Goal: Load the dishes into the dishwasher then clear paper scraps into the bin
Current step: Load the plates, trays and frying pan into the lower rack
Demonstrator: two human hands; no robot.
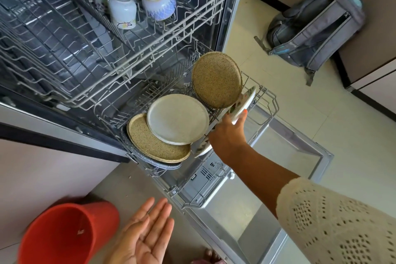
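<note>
The pulled-out grey wire upper rack (120,58) overhangs the back of the lower wire rack (263,100), so I can only reach in from the front and right. A speckled tan round plate (217,79) standing on edge and a pale round plate (177,119) leaning on another speckled plate (150,143) crowd the lower rack's left and middle. The open door (295,152) lies bare below.

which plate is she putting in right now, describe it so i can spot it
Start at the pulled-out lower rack of the open dishwasher and go to its right end. Behind the upright speckled tan plate sits a white plate, tilted on edge and pinched by the right hand. Unlike its plain neighbours, it is glossy white with a coloured pattern.
</note>
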